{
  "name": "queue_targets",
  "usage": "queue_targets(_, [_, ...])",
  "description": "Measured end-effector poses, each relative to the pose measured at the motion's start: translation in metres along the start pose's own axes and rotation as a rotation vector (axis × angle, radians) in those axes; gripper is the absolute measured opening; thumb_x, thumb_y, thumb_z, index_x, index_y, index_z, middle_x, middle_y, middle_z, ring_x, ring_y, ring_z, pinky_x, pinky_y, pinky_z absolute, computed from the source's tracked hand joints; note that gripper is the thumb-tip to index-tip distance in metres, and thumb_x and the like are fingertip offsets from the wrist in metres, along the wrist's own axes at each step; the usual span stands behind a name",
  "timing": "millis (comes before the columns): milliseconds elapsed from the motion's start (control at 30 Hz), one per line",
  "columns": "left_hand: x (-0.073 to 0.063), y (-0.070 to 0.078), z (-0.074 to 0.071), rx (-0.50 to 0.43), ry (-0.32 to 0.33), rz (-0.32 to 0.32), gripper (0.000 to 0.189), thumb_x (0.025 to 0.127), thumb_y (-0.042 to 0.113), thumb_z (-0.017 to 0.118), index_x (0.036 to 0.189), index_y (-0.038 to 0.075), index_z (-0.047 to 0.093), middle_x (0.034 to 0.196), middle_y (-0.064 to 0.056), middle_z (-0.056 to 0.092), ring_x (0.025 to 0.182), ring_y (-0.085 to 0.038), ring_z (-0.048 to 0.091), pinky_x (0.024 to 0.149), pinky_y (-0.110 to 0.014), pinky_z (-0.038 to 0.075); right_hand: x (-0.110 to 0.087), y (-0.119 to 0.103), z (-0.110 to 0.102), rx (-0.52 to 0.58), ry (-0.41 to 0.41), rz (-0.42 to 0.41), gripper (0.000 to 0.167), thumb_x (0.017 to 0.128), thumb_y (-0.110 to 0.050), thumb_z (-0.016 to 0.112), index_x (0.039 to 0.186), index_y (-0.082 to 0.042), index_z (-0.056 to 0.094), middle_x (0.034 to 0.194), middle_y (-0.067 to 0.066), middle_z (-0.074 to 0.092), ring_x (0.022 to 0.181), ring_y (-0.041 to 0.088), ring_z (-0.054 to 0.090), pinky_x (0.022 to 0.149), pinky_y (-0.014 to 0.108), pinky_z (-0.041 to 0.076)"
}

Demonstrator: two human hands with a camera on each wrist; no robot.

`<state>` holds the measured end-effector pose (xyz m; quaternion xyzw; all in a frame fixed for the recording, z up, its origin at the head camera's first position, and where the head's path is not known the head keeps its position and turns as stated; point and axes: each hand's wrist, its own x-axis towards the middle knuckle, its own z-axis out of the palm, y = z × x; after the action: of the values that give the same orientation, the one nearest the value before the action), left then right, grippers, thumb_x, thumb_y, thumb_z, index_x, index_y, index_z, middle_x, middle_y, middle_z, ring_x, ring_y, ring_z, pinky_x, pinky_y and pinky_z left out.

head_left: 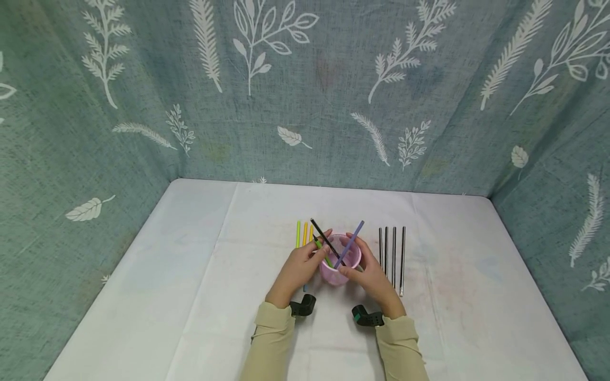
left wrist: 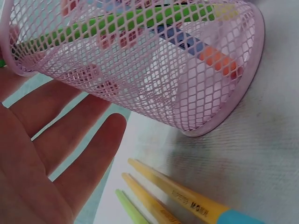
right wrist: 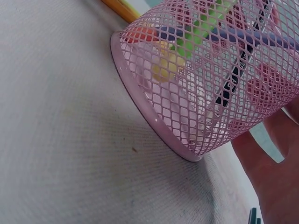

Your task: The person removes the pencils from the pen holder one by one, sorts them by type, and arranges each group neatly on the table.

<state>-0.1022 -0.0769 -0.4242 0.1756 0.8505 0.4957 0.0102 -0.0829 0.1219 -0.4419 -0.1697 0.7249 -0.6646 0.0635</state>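
Note:
A pink mesh pen cup (head_left: 335, 277) stands on the white cloth between both hands. My left hand (head_left: 297, 268) holds its left side, and my right hand (head_left: 373, 276) grips the right side with the thumb near the front rim. Inside lean a green pen (left wrist: 135, 18), a black pencil (head_left: 318, 229) and a purple-blue pencil (head_left: 355, 233). The black and purple-blue ones cross and stick out above the rim. Through the mesh, the right wrist view shows their lower ends near the cup's base (right wrist: 145, 109). Some of my fingers are hidden behind the cup.
Left of the cup lie two yellow pens (left wrist: 187, 198) and a light green one (left wrist: 131, 207), partly covered by my left hand in the head view. Several dark pencils (head_left: 394, 254) lie in a row at the right. A leaf-patterned curtain (head_left: 329, 95) surrounds the table's back and sides.

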Motion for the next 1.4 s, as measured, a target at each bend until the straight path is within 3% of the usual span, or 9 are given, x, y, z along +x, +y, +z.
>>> queue_targets(67, [0.000, 0.000, -0.001, 0.009, 0.018, 0.010, 0.036, 0.093, 0.040, 0.043, 0.122, 0.023, 0.055, 0.125, 0.016, 0.049, 0.082, -0.008, 0.054, 0.065, -0.028, 0.044, 0.000, 0.001, 0.000, 0.003, -0.001, -0.006, 0.073, 0.081, -0.018, 0.066, 0.140, -0.023, 0.023, 0.140, -0.001, 0.034, 0.128, 0.026, 0.028, 0.098, 0.059, 0.017])
queue_targets(267, [-0.001, 0.002, -0.005, 0.023, 0.085, 0.015, 0.037, 0.092, 0.043, 0.042, 0.114, 0.021, 0.061, 0.118, 0.021, 0.053, 0.079, -0.006, 0.053, 0.063, -0.026, 0.043, -0.001, -0.012, 0.002, 0.037, 0.001, 0.027, 0.074, 0.080, -0.011, 0.065, 0.140, -0.022, 0.024, 0.140, 0.005, 0.034, 0.128, 0.029, 0.027, 0.099, 0.059, 0.014])
queue_targets(467, [-0.002, 0.005, -0.012, 0.035, 0.163, -0.054, 0.046, 0.089, 0.051, 0.042, 0.094, 0.013, 0.066, 0.096, 0.008, 0.064, 0.071, -0.012, 0.051, 0.058, -0.028, 0.042, -0.004, -0.029, 0.005, 0.013, 0.008, 0.049, 0.072, 0.081, -0.011, 0.064, 0.139, -0.023, 0.024, 0.140, 0.009, 0.033, 0.128, 0.031, 0.026, 0.098, 0.059, 0.014])
queue_targets(633, [-0.004, 0.005, -0.016, 0.025, 0.186, -0.055, 0.040, 0.090, 0.049, 0.041, 0.101, 0.020, 0.066, 0.084, 0.008, 0.063, 0.064, -0.012, 0.045, 0.055, -0.028, 0.036, -0.005, -0.031, 0.007, -0.002, 0.016, 0.060, 0.071, 0.081, -0.009, 0.063, 0.139, -0.023, 0.025, 0.140, 0.010, 0.033, 0.128, 0.030, 0.027, 0.098, 0.059, 0.015])
queue_targets(700, [-0.004, 0.005, -0.019, 0.011, 0.194, -0.047, 0.038, 0.090, 0.048, 0.041, 0.107, 0.024, 0.065, 0.093, 0.010, 0.064, 0.064, -0.012, 0.045, 0.055, -0.028, 0.036, -0.004, -0.030, 0.007, -0.012, 0.017, 0.062, 0.070, 0.081, -0.008, 0.062, 0.139, -0.024, 0.025, 0.140, 0.010, 0.034, 0.128, 0.030, 0.027, 0.098, 0.060, 0.015])
queue_targets(767, [-0.005, 0.005, -0.021, 0.008, 0.216, -0.050, 0.037, 0.090, 0.048, 0.041, 0.101, 0.023, 0.066, 0.083, 0.005, 0.063, 0.062, -0.014, 0.043, 0.053, -0.028, 0.035, -0.003, -0.028, 0.006, -0.006, 0.015, 0.061, 0.070, 0.082, -0.007, 0.062, 0.139, -0.025, 0.025, 0.140, 0.009, 0.034, 0.128, 0.030, 0.026, 0.098, 0.061, 0.014])
queue_targets(867, [-0.005, 0.005, -0.026, -0.048, 0.251, -0.062, 0.039, 0.090, 0.049, 0.042, 0.094, 0.019, 0.066, 0.091, 0.007, 0.063, 0.071, -0.012, 0.052, 0.061, -0.027, 0.042, -0.001, -0.017, 0.003, -0.002, 0.005, 0.048, 0.071, 0.082, -0.010, 0.062, 0.139, -0.026, 0.024, 0.140, 0.005, 0.034, 0.129, 0.029, 0.026, 0.098, 0.060, 0.014])
queue_targets(1033, [-0.004, 0.005, -0.032, -0.218, 0.266, 0.000, 0.037, 0.094, 0.042, 0.036, 0.096, 0.016, 0.063, 0.097, 0.005, 0.064, 0.088, -0.013, 0.059, 0.078, -0.030, 0.046, 0.002, 0.000, -0.001, -0.009, 0.006, 0.037, 0.072, 0.081, -0.016, 0.065, 0.140, -0.027, 0.023, 0.140, 0.001, 0.034, 0.128, 0.027, 0.027, 0.098, 0.059, 0.015])
queue_targets(1400, [-0.013, 0.030, -0.047, -0.354, 0.423, 0.039, 0.032, 0.098, 0.020, 0.033, 0.094, -0.004, 0.054, 0.084, -0.013, 0.060, 0.070, -0.029, 0.060, 0.071, -0.039, 0.048, 0.002, 0.002, 0.000, -0.010, 0.019, 0.029, 0.073, 0.081, -0.015, 0.065, 0.140, -0.024, 0.023, 0.139, 0.001, 0.035, 0.128, 0.027, 0.027, 0.098, 0.059, 0.015])
